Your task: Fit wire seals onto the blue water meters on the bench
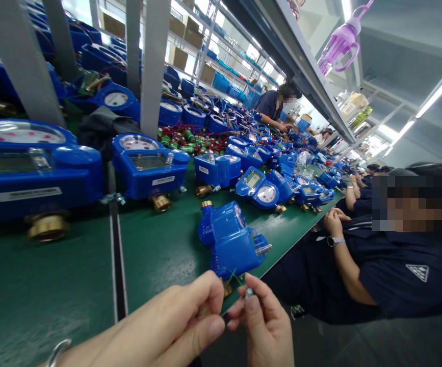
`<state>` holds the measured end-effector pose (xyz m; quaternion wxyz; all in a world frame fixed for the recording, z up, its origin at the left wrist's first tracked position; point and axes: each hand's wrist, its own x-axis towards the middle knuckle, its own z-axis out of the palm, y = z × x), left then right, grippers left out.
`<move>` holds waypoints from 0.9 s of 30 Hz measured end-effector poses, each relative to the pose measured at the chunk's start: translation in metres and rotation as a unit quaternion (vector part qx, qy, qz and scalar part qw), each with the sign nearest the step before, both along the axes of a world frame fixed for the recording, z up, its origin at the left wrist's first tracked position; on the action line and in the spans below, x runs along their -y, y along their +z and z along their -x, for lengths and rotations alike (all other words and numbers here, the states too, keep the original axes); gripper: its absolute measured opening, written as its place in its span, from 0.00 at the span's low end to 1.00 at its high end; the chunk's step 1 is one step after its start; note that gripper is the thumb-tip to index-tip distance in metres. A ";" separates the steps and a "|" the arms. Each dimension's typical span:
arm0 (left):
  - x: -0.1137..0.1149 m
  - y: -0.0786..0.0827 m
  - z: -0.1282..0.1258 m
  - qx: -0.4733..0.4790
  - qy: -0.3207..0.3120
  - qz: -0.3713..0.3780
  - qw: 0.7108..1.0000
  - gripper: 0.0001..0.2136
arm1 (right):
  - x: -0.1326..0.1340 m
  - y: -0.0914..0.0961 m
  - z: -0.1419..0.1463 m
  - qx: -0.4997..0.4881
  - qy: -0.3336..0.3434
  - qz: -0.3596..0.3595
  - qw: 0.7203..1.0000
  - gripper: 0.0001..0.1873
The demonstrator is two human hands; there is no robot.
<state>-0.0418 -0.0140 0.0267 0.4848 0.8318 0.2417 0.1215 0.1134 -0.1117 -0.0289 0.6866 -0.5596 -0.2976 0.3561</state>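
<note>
My left hand (pixel 182 318) reaches in from the bottom left, thumb and forefinger closed together; whatever is between them is hidden. Close beside it, my right hand (pixel 268 321) pinches a small silvery piece (pixel 249 293) between thumb and fingers. Thin green wires (pixel 235 277) show just above the fingertips, at the lower end of a blue water meter (pixel 232 239). That meter lies tipped on its side near the table edge, its brass threaded end (pixel 206 204) pointing away from me. My hands partly cover its near end.
Rows of blue meters (pixel 218 168) stand along the green table (pixel 159 270), with green batteries (pixel 190 137) and red wires behind. A dark strip (pixel 117 255) crosses the tabletop. Grey posts (pixel 154 66) rise at left. A co-worker (pixel 358 255) sits close at right; another person (pixel 272 109) works farther back.
</note>
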 end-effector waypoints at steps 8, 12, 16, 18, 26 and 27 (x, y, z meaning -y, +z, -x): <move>-0.001 -0.011 -0.011 -0.020 -0.008 -0.025 0.999 0.13 | -0.006 0.006 0.004 -0.157 0.025 -0.072 0.985 0.21; -0.001 -0.016 -0.012 -0.013 0.019 -0.059 0.998 0.12 | -0.007 0.004 0.008 -0.178 0.056 -0.099 0.977 0.17; -0.002 -0.018 -0.013 -0.007 0.027 -0.083 0.996 0.11 | -0.006 0.006 0.008 -0.185 0.056 -0.102 0.976 0.16; -0.002 -0.016 -0.013 -0.007 0.030 -0.087 0.996 0.11 | -0.006 0.007 0.008 -0.188 0.055 -0.103 0.975 0.15; -0.001 -0.019 -0.013 -0.011 0.028 -0.094 0.995 0.12 | -0.008 0.009 0.008 -0.191 0.072 -0.110 0.973 0.14; -0.001 -0.020 -0.013 -0.014 0.026 -0.094 0.995 0.12 | -0.008 0.009 0.008 -0.193 0.073 -0.109 0.972 0.14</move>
